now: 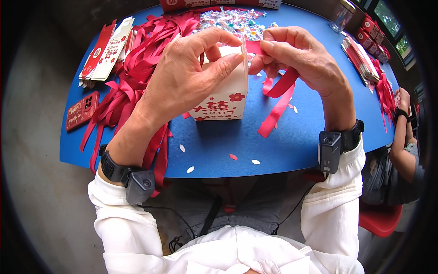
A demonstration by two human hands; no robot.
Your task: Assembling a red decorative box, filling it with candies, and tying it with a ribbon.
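Note:
A white paper gift box point(221, 98) with red flowers and red print stands upright before me near the table's middle. My left hand point(185, 68) curls over its top from the left, thumb and forefinger closed at the upper edge; part of the lid is hidden behind it. At the box's upper right, my right hand point(299, 52) pinches a red ribbon point(279, 112). A short stretch of that ribbon runs between the box's top and my fingertips, while its loose tail curls down over the table.
Red ribbons point(157, 39) lie heaped at the left beside flat box blanks point(109, 48) and a red phone point(82, 111). Wrapped candies point(228, 20) cover the far middle. On the right are more blanks point(360, 57), a jar point(342, 16) and another person's arm point(399, 132). Small petal-shaped bits point(233, 157) dot the table point(214, 166).

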